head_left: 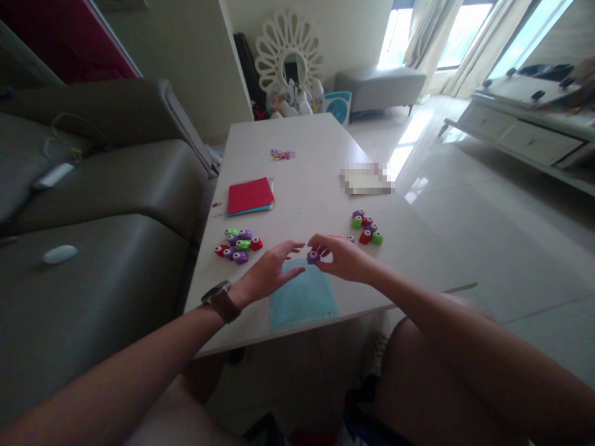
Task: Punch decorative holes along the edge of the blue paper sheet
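Right hand (346, 257) pinches a purple punch (313, 256) over the blue paper (302, 298) — left hand (269, 271) spread beside it; punch piles (238, 244) wait untouched.

a pale worktop (320, 133) stands on a glossy tiled floor (488, 229). left of it sits a grey sofa (116, 186); beyond it, a flower-shaped mirror (289, 49), a grey bench (379, 83) and bright curtained windows (465, 31).
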Action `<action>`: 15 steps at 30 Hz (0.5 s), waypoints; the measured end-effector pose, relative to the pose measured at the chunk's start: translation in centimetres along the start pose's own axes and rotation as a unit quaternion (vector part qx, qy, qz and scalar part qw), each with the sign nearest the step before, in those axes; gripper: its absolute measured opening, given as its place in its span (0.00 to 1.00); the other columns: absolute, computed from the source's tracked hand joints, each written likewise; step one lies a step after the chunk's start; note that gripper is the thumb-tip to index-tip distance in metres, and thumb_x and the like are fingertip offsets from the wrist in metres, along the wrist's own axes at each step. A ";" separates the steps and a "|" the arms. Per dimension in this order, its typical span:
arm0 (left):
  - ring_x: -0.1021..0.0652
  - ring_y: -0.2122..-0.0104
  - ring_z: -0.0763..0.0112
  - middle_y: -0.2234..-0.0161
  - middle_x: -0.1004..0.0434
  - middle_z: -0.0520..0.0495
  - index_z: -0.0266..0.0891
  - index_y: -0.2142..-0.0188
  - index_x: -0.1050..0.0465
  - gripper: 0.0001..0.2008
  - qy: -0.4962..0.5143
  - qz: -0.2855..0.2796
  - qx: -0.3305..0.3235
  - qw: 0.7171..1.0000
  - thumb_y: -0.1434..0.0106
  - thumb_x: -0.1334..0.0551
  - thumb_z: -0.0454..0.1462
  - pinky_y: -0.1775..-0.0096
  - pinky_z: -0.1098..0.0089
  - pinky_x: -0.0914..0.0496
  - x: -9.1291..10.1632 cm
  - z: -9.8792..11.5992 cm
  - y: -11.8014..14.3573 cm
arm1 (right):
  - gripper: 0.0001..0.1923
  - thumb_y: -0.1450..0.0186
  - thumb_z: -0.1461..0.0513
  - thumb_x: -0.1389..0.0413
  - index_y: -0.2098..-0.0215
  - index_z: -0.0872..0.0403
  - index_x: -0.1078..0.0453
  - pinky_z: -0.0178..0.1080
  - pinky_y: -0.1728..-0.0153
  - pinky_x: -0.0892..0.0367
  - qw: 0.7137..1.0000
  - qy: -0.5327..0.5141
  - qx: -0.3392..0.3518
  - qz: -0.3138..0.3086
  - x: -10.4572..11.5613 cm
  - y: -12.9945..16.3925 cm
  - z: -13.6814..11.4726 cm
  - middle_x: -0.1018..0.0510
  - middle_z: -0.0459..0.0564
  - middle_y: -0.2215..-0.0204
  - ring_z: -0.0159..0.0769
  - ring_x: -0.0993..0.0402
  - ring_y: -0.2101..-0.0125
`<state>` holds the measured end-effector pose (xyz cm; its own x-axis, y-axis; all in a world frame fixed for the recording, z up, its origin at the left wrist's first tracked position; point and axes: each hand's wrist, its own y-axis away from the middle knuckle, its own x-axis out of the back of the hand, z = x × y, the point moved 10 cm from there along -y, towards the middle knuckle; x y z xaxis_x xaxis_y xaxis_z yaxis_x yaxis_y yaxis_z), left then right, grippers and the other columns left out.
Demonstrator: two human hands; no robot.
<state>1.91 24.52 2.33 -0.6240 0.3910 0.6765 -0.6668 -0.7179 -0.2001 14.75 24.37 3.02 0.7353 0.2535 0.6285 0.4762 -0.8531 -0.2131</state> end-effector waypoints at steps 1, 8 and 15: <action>0.20 0.47 0.61 0.45 0.23 0.40 0.39 0.41 0.34 0.22 0.006 0.001 -0.005 1.000 0.32 0.32 0.37 0.48 0.58 0.22 0.0 0.3 0.0 | 0.15 0.38 0.69 0.39 0.55 0.52 0.32 0.35 0.61 0.29 1.000 -0.010 0.011 0.003 -0.2 -0.1 -0.4 0.20 0.48 0.61 0.34 0.22 0.64; 0.19 0.56 0.65 0.52 0.21 0.45 0.42 0.42 0.32 0.20 -0.033 0.014 -0.044 0.998 0.32 0.34 0.32 0.55 0.64 0.22 0.7 1.4 0.0 | 0.10 0.37 0.65 0.37 0.61 0.51 0.33 0.37 0.65 0.27 0.995 -0.085 0.025 0.048 -0.7 -0.2 -0.7 0.24 0.47 0.64 0.35 0.21 0.66; 0.22 0.54 0.63 0.52 0.23 0.44 0.42 0.43 0.28 0.19 -0.090 -0.011 -0.056 0.994 0.32 0.37 0.31 0.51 0.62 0.26 1.5 1.4 -0.3 | 0.05 0.34 0.62 0.39 0.63 0.51 0.31 0.40 0.61 0.23 0.992 -0.096 0.044 0.073 0.2 -0.5 -1.4 0.25 0.48 0.61 0.35 0.22 0.63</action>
<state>1.77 24.48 4.40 -0.5331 0.2893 0.7950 -0.7266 -0.6379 -0.2551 14.02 24.25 4.29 0.8737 0.2208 0.4334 0.3929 -0.8457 -0.3611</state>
